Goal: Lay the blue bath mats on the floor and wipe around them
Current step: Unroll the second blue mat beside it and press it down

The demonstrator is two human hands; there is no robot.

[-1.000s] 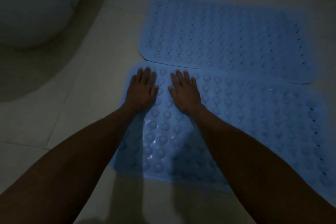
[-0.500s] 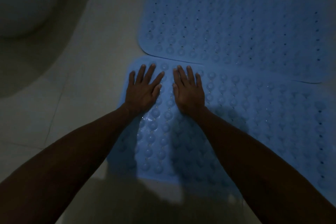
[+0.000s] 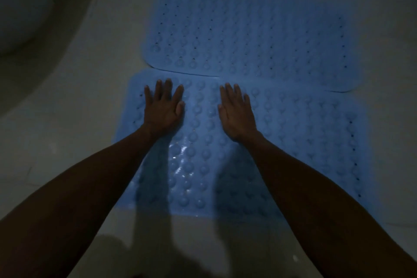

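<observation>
— Near mat (image 3: pixel 293 142), where?
— Flat on floor (image 3: pixel 74 119), long axis left-right, touching far mat (image 3: pixel 248 29).
— Hands?
— Left hand (image 3: pixel 163 108), right hand (image 3: pixel 237 115): spread flat, gripping nothing, pressing left end; right end nearer right hand.

I could read no text, label, brand, number or sign anywhere in the dim view.
</observation>
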